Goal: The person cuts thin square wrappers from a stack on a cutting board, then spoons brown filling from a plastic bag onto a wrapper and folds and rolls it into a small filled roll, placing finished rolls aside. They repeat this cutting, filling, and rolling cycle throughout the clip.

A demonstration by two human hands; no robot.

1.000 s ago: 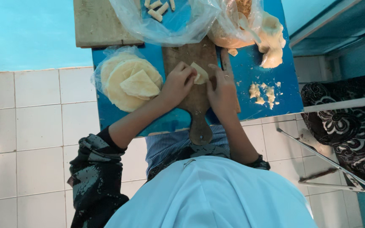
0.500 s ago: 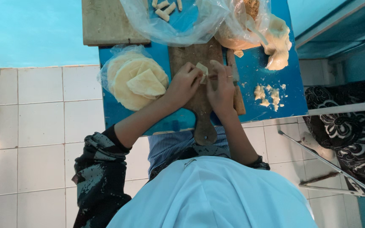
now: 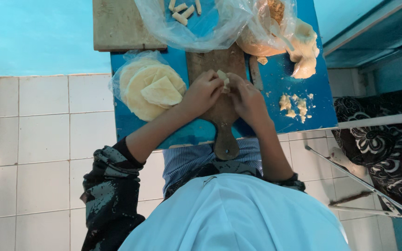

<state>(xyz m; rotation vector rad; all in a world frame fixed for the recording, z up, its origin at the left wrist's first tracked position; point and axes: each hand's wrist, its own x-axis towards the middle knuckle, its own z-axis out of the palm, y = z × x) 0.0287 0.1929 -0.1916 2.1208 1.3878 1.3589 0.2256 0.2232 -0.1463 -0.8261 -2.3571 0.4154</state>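
We are pinching small dough piece (image 3: 222, 80) between both hands: left hand (image 3: 203, 92) and right hand (image 3: 245, 94), fingers closed on it from either side. We are holding it just above wooden paddle board (image 3: 219, 116). Stack of round flat wrappers (image 3: 150, 87) on plastic lying just left of grip. Clear bag with rolled pieces (image 3: 182, 14) sitting beyond grip. Filling crumbs (image 3: 294, 104) lying right of grip on blue table (image 3: 303, 65).
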